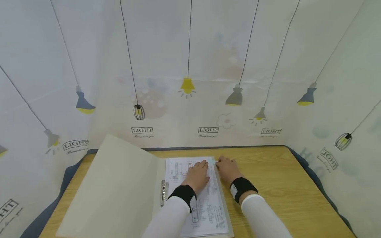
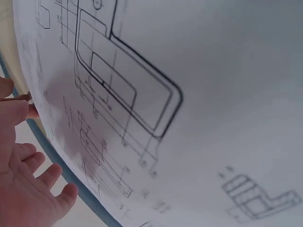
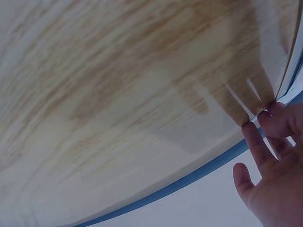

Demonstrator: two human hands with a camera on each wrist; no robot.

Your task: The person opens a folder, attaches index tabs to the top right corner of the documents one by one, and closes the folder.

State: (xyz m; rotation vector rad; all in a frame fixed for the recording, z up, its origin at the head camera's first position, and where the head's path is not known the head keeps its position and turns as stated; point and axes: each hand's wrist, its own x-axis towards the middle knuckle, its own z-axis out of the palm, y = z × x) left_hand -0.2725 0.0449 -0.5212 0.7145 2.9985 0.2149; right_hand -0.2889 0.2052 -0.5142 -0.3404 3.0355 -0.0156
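Note:
A cream file folder (image 1: 119, 185) lies open on the table, its cover folded out to the left. Printed technical drawings (image 1: 205, 211) lie in its right side, beside a metal clip (image 1: 163, 192) at the spine. My left hand (image 1: 196, 177) rests on the upper part of the sheets, fingers relaxed and apart; the left wrist view shows the fingers (image 2: 35, 163) spread loosely. My right hand (image 1: 228, 170) is at the folder's upper right edge, with bent fingers (image 3: 255, 146) touching there. A pale blue bit shows by its fingertips; whether they pinch it is hidden.
The folder lies on a wood-grain table (image 1: 282, 185), whose bare surface extends to the right. A dark blue edge (image 1: 309, 168) borders the tabletop. Behind stands a pale wall covering (image 1: 166, 66) printed with hanging lamps.

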